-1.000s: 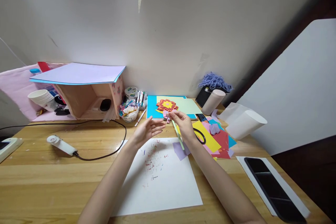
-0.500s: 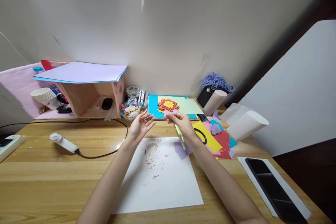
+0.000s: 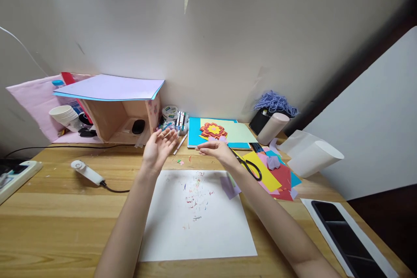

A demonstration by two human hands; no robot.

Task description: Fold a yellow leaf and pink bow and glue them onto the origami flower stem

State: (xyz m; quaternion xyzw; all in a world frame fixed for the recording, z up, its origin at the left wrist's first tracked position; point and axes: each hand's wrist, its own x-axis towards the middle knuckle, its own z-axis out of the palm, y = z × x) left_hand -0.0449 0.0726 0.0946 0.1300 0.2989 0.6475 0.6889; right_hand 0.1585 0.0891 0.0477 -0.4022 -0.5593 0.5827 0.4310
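My left hand (image 3: 159,150) is raised over the back of the desk, palm up, with its fingers spread and nothing in them. My right hand (image 3: 215,149) hovers to its right, thumb and fingers pinched together; whatever is between the tips is too small to make out. Just behind its knuckles shows a pink paper piece (image 3: 223,138). Beyond that, a layered red, orange and yellow paper flower (image 3: 213,129) lies on a stack of blue and pale green sheets (image 3: 194,128). Below both hands is a white sheet (image 3: 198,239) with coloured marks.
Black-handled scissors (image 3: 252,169) rest on coloured paper scraps (image 3: 265,173) at the right. A white pen (image 3: 180,144) lies between the hands. An open box (image 3: 120,117) and markers (image 3: 180,119) stand behind. A phone (image 3: 345,234) lies front right, a corded white device (image 3: 86,173) left.
My left hand has moved left and turned its palm up more, widening the gap between the hands. The right hand's fingertips have lowered slightly. The whole view has shifted a little.
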